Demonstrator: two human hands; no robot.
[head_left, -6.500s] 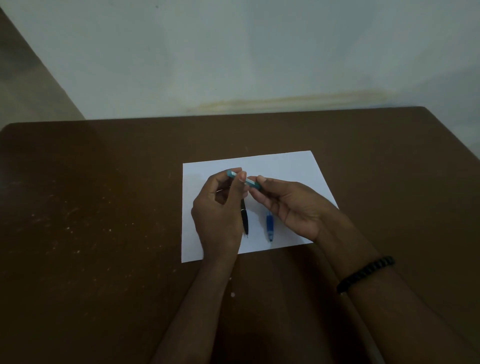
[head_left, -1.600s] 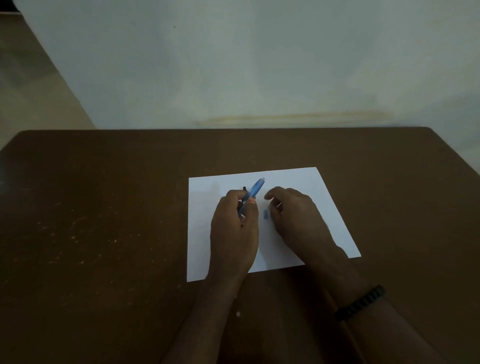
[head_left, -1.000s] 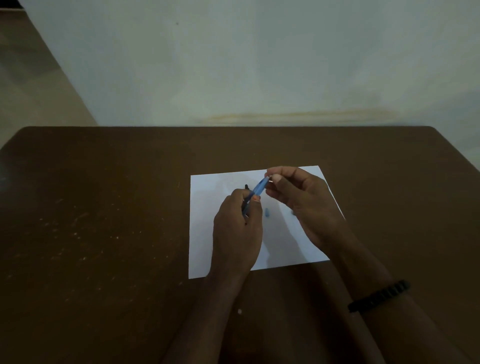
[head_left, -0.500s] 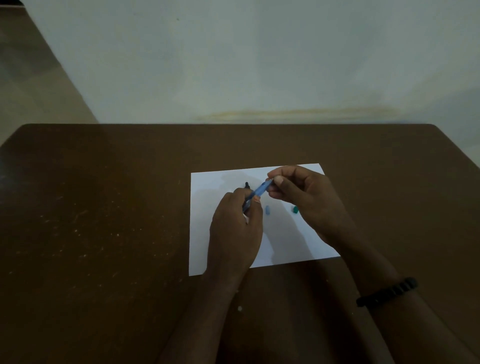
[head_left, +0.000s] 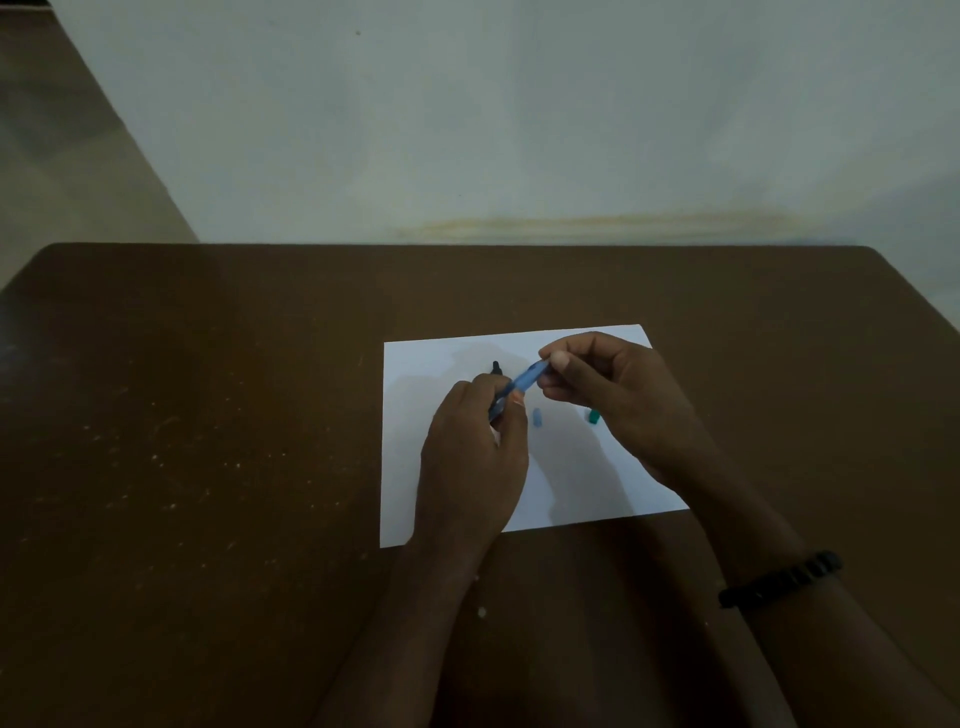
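Blue pen (head_left: 524, 382) held in the air just above the white paper (head_left: 415, 395), tilted up toward the right. Left hand (head_left: 470, 457) grips the lower barrel, fingers curled round it. Right hand (head_left: 618, 400) pinches the pen's top end between thumb and fingertips. Looks like the step of working the end piece on or off, can't tell which. Small light-blue piece (head_left: 537, 417) and teal piece (head_left: 594, 415) lie loose on the paper, black pen (head_left: 496, 367) half hidden behind the left hand. Next move likely needs a steady barrel and a straight twist or push at the tip, then a reach for a loose piece on the brown table (head_left: 208, 415) sheet
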